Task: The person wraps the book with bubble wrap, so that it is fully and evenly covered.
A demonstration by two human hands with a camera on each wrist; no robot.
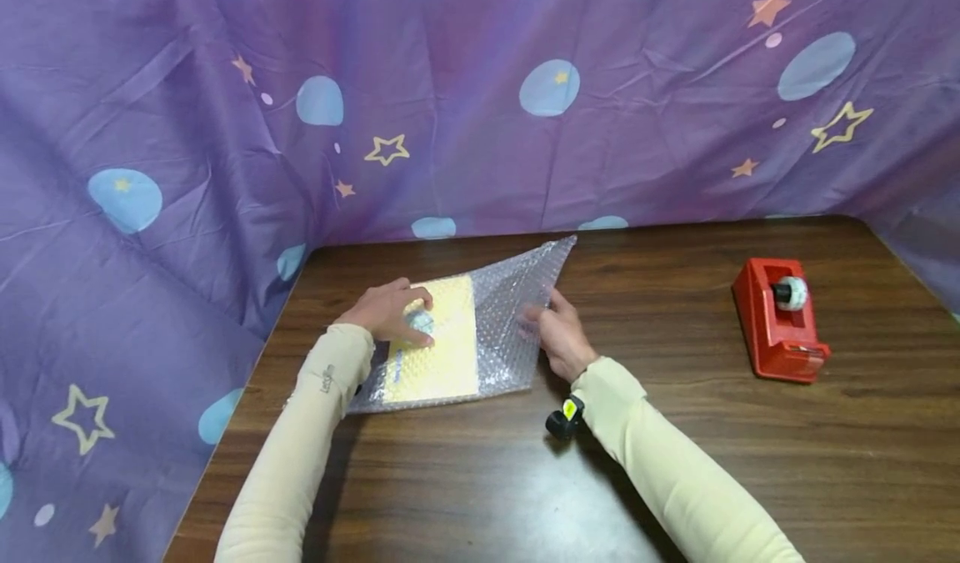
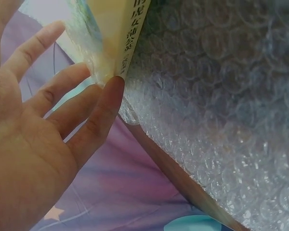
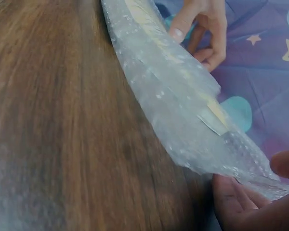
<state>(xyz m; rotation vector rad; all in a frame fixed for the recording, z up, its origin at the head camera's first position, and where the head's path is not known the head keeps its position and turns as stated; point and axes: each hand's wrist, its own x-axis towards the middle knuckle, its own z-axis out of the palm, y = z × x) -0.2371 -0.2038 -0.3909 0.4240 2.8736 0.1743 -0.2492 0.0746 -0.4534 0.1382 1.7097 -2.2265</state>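
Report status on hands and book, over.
Left hand touching book. Right hand gripping bubble wrap; book shows through it. Tape dispenser off right, not in the way.

Book (image 1: 453,367) is pale yellow with black spine characters (image 2: 129,41), bubble wrap (image 1: 506,325) clear and bubble-patterned, tape dispenser (image 1: 767,350) red, tabletop (image 1: 675,313) brown wood-grain, sleeves (image 1: 667,459) cream, curtain (image 1: 465,29) purple with blue ovals (image 1: 816,66), orange and yellow stars (image 1: 768,7)

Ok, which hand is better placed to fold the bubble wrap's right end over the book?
Probably the right hand: it grips that end of the bubble wrap, while the left hand is over the book, away from that end.
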